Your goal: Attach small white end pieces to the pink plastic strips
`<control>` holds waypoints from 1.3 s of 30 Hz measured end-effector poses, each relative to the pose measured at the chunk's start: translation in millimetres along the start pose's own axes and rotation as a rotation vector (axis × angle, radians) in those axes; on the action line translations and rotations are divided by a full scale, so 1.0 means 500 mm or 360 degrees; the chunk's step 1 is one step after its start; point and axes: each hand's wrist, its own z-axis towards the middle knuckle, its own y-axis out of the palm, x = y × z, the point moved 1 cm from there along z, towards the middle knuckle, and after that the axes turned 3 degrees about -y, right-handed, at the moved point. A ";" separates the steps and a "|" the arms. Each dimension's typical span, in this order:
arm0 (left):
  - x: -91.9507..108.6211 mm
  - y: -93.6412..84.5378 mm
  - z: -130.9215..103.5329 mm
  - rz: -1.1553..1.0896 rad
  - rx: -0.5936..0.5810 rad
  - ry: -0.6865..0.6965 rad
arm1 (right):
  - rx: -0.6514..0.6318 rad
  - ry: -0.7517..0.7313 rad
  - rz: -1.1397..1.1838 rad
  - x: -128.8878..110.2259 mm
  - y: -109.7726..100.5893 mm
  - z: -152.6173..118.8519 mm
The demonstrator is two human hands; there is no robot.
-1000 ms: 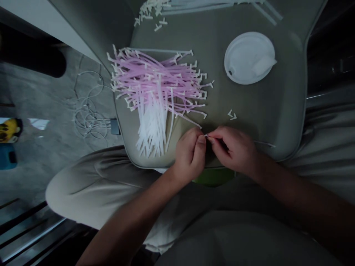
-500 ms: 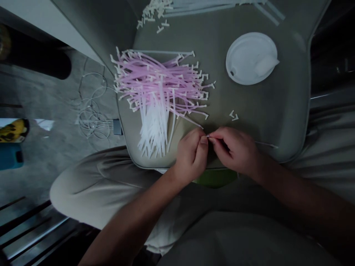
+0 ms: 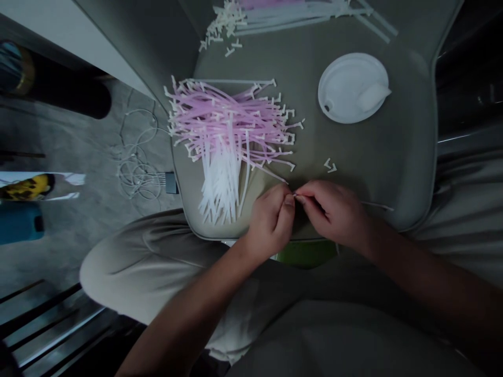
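Note:
My left hand [image 3: 273, 217] is closed, thumb pressed against the curled fingers at the front edge of a grey-green chair seat [image 3: 353, 152]. Facing it, my right hand [image 3: 332, 209] pinches a tiny pale piece [image 3: 294, 195] between thumb and forefinger. The two sets of fingertips nearly meet there, and what the left fingers hold is hidden. A thin pale strand [image 3: 379, 206] shows beyond my right hand; whether it is held I cannot tell. Just past the hands lie a few small white connectors [image 3: 330, 165]. Pink tubes with white end fittings [image 3: 231, 118] are heaped left of them.
White tubes [image 3: 220, 188] fan out from the pink heap toward me. A white oval lid [image 3: 341, 89] with a white wad [image 3: 373, 97] on it sits at the right. More loose fittings [image 3: 228, 23] and clear tubes [image 3: 291, 18] lie at the back. A tangled cable [image 3: 137, 178] is on the floor.
The view has shifted slightly, showing more of the seat's back. Both hands keep the same pinched position, fingertips together, and the heaps look unchanged.

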 end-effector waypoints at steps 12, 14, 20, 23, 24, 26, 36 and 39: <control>0.018 -0.033 0.019 0.0195 -0.0331 0.0004 | -0.0059 -0.0012 -0.0035 0.005 -0.005 -0.001; 0.022 -0.041 0.023 0.0231 -0.0410 0.0035 | -0.0122 -0.0026 -0.0074 0.004 -0.008 -0.003; 0.032 -0.046 0.027 0.0243 -0.0532 0.0072 | -0.0305 -0.0252 -0.0472 -0.010 -0.034 -0.002; 0.029 -0.043 0.027 0.0173 -0.0523 0.0027 | -0.0498 -0.0178 -0.0483 -0.015 -0.053 0.016; 0.028 -0.041 0.028 0.0157 -0.0524 0.0023 | -0.0554 -0.0109 -0.0442 -0.015 -0.059 0.022; 0.027 -0.038 0.029 0.0150 -0.0521 0.0063 | -0.0590 0.0005 -0.0345 -0.013 -0.070 0.031; 0.028 -0.034 0.025 0.0329 -0.0481 0.0274 | -0.0288 0.0235 0.0079 0.010 -0.074 0.011; 0.022 -0.033 0.026 0.0325 -0.0477 0.0296 | -0.0270 0.0286 0.0141 0.013 -0.072 0.009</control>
